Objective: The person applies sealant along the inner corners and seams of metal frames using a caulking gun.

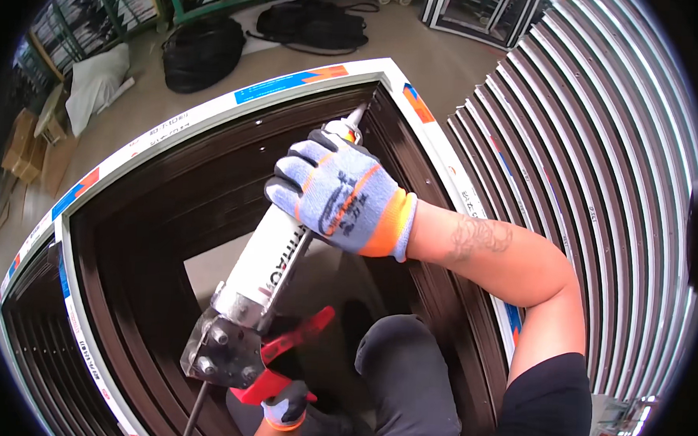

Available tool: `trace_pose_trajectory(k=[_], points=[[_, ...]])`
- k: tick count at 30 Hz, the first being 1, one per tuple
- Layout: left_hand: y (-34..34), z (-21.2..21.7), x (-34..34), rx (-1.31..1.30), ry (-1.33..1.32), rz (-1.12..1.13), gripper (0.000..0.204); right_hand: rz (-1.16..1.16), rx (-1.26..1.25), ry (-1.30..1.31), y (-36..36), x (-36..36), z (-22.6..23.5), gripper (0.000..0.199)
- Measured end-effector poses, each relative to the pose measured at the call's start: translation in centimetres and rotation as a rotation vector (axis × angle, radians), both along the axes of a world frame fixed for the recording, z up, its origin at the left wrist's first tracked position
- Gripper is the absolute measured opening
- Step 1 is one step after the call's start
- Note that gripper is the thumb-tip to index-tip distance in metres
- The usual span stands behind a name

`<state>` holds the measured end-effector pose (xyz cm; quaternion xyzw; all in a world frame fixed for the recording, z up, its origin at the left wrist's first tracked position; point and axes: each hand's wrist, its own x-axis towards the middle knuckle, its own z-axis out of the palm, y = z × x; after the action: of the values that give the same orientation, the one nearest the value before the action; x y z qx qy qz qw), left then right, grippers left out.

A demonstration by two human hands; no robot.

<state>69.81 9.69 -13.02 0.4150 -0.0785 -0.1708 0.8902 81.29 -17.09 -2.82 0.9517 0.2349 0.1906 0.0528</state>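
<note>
A caulking gun (222,353) with a white sealant cartridge (263,255) lies slanted across a dark brown window frame (119,309). Its pale nozzle (356,115) points at the frame's far inner corner; whether the tip touches cannot be made out. My right hand (339,188), in a grey-blue glove with dark fingertips, is wrapped round the cartridge's front end. Lower down, my gloved left hand (286,406) is closed on the gun's red handle (267,387), its fingers partly hidden. The red trigger lever (301,331) stands apart from the handle.
White protective film with blue and orange patches (292,83) covers the frame's outer faces. Long stacked profiles (592,190) fill the right side. Black bags (204,54) lie on the floor beyond, with cardboard boxes (26,145) at far left. My knee (405,353) is inside the frame opening.
</note>
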Motion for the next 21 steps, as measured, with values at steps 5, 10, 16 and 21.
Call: trace_pose_trajectory(k=[5, 10, 16, 21], points=[[-2.3, -1.0, 2.7, -0.073, -0.069, -0.149, 0.088, -0.037, -0.079, -0.082, 0.9, 0.0, -0.5, 0.022], [-2.3, -1.8, 4.4, -0.182, -0.148, -0.235, 0.082, -0.067, -0.08, -0.122, 0.8, -0.1, -1.2, 0.017], [-2.3, -1.1, 5.7, -0.113, -0.188, -0.198, 0.074, -0.091, -0.037, -0.113, 0.1, 0.8, -1.4, 0.021], [-2.7, -2.7, 7.6, -0.181, -0.183, -0.21, 0.072, -0.14, -0.077, -0.074, -0.4, 1.6, -2.0, 0.025]])
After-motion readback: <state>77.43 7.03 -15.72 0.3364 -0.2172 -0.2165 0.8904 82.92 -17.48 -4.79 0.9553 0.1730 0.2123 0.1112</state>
